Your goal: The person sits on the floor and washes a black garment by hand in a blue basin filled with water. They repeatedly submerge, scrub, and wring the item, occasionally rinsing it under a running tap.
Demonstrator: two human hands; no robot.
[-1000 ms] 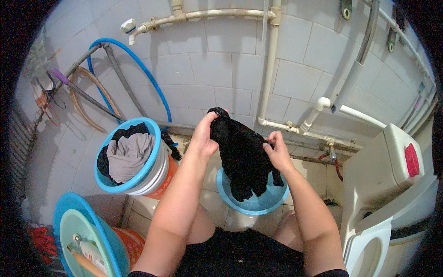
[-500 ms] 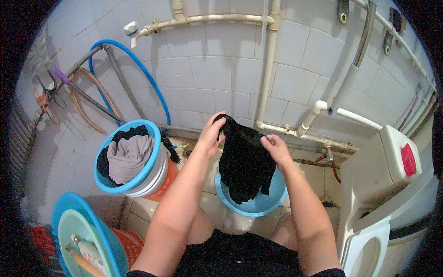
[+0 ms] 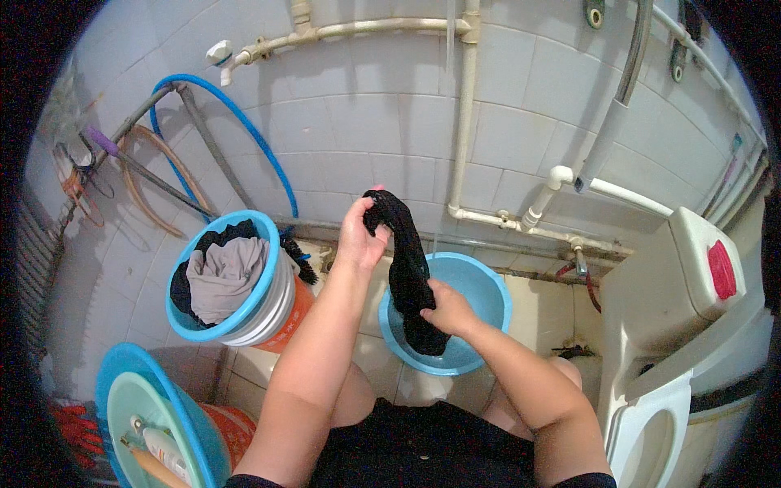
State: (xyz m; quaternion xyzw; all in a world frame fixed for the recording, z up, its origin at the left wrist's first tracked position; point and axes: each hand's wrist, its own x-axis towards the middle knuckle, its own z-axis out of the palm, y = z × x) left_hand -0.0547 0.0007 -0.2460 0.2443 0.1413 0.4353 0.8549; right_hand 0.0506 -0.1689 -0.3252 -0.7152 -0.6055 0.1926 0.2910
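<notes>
A black cloth (image 3: 409, 272), wet-looking and gathered into a long narrow bunch, hangs over a light blue basin (image 3: 488, 297) on the floor. My left hand (image 3: 364, 230) grips its upper end, fingers wrapped round the fabric. Lower down, my right hand (image 3: 450, 310) is closed round the cloth from the right side. The cloth's bottom end hangs inside the basin's near left part; whether it touches the bottom I cannot tell.
Left of me, a blue basin (image 3: 177, 324) of grey and black clothes (image 3: 226, 272) sits on a bucket (image 3: 277, 313). Nearer stands a pale green basin (image 3: 122, 398) holding a bottle and a brush-like handle. A toilet (image 3: 651, 325) is at the right; pipes (image 3: 461, 122) and a tap (image 3: 221, 58) line the wall.
The cloth was spread out between both hands and is now gathered into a narrow bunch. My right hand has moved down and left along it. The view has shifted slightly.
</notes>
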